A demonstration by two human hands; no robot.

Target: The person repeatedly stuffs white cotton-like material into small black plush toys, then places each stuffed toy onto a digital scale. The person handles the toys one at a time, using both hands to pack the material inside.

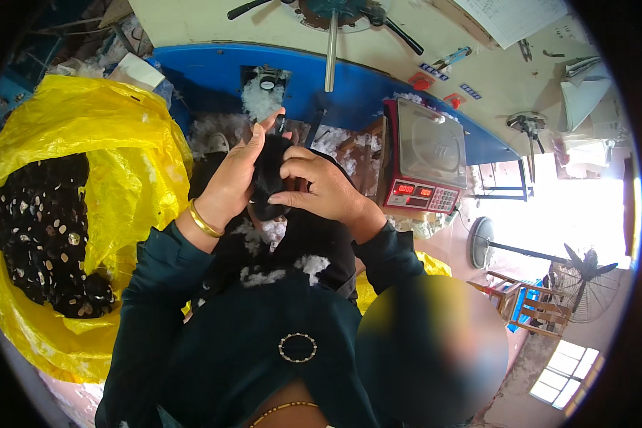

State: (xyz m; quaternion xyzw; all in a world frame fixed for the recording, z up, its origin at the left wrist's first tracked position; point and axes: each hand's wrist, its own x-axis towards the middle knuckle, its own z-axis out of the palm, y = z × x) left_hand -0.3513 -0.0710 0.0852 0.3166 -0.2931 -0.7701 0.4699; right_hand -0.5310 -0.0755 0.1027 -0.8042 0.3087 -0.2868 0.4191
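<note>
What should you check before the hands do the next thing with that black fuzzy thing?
1. Both hands on the black piece: ok; left hand backs it, right hand pinches its edge.
2. Grip looks firm: cannot tell; the fingers hide the edge.
3. White stuffing within reach: ok, piled just ahead.
4. Scale pan bare: ok.
5. Lap free of stuffing: not ok; white tufts cling to the dark cloth.
6. Yellow bag open: ok, with black pieces inside.
</note>
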